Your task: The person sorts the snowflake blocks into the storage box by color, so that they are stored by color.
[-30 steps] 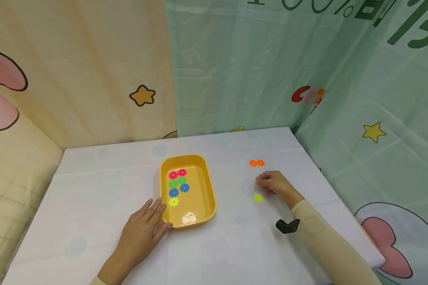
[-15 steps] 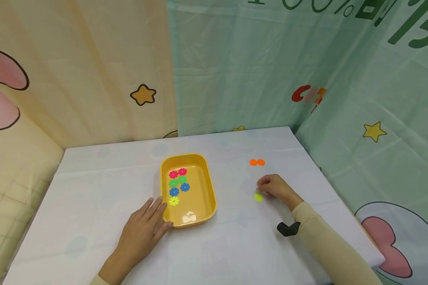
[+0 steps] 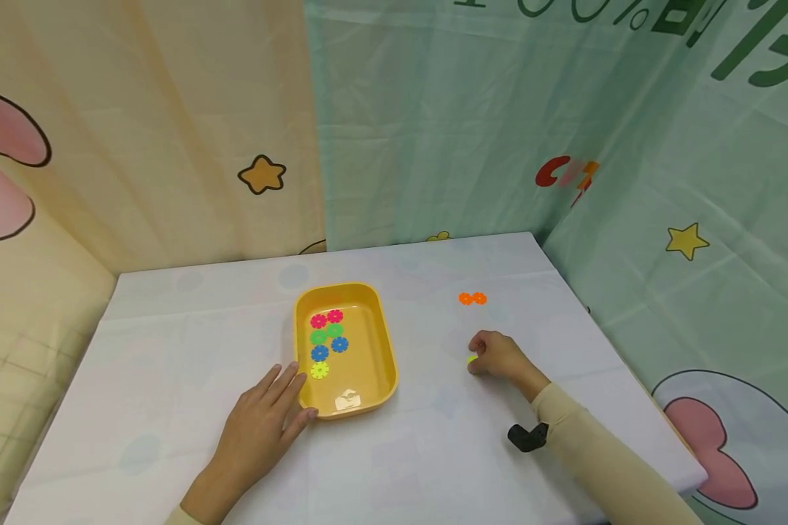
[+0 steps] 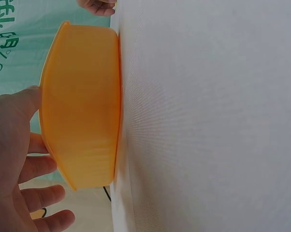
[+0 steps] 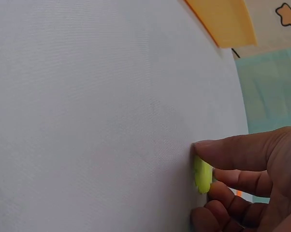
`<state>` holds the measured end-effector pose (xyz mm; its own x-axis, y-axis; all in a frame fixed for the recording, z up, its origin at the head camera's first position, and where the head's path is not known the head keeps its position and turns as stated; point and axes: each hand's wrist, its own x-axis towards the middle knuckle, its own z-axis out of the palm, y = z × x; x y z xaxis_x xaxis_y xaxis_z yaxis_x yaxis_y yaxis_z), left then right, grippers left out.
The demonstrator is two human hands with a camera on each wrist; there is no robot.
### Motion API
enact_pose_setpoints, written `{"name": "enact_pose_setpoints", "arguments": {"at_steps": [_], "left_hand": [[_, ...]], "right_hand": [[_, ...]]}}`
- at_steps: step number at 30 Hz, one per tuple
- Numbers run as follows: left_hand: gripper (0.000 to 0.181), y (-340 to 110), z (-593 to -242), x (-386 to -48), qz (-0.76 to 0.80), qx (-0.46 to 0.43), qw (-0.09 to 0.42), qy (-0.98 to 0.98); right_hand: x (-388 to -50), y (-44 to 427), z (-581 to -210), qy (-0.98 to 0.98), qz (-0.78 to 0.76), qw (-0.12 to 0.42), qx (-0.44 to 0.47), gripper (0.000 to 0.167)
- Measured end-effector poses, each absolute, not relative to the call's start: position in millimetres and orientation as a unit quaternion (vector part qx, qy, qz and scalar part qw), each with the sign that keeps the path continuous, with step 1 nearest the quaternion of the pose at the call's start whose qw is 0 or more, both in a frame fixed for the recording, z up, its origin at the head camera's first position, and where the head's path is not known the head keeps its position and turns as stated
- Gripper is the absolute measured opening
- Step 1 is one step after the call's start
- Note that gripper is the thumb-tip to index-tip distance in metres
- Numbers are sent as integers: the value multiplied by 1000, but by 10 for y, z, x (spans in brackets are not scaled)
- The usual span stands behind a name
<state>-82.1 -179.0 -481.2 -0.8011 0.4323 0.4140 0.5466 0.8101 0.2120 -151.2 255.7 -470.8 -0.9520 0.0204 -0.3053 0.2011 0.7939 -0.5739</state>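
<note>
In the head view a yellow plastic tray (image 3: 382,364) stands on the white table. My left hand (image 3: 256,430) rests against its near left corner, fingers extended; the left wrist view has the thumb and fingers at the tray's rim (image 4: 46,111). To the right, my right hand (image 3: 504,361) is low over the tabletop. Its thumb and fingers pinch a yellow-green disc (image 5: 202,175), mostly covered in the head view. In the tray lie flower-shaped discs in pairs: pink (image 3: 318,321), green (image 3: 318,337) and blue (image 3: 319,354), plus a single yellow one (image 3: 319,370).
Two orange flower-shaped discs (image 3: 473,299) lie side by side on the table beyond my right hand. Printed curtains (image 3: 427,146) hang behind and beside the table (image 3: 171,350). A black device (image 3: 527,437) is fastened at my right wrist.
My right hand has come nearer to me, from just beyond the yellow-green disc down onto it, and its fingers have closed about it. My left hand and the tray stay put.
</note>
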Motion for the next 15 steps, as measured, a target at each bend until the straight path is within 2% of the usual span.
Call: {"name": "enact_pose_setpoints", "arguments": {"at_steps": [15], "left_hand": [[63, -1796, -4810, -821, -159, -263, 177, -935]], "right_hand": [[-1474, 2482, -4707, 929, -331, 148, 77, 19]]}}
